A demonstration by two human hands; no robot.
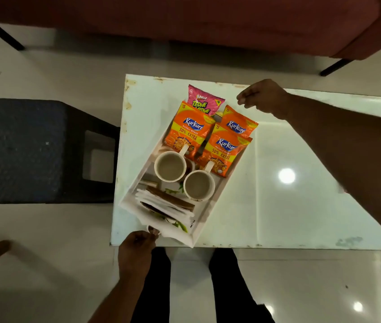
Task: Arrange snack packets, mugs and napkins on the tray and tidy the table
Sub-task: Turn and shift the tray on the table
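A dark plastic stool stands to the left of the white glossy table. The left hand pinches the small loop handle at the near end of the white rectangular tray, which lies askew on the table's left part. Inside it, folded white paper napkins lie nearest. Beyond them two white ceramic mugs sit side by side, then three orange snack packets and a pink snack packet at the far end. The right hand hovers just beyond the tray's far right corner, fingers loosely curled and holding nothing.
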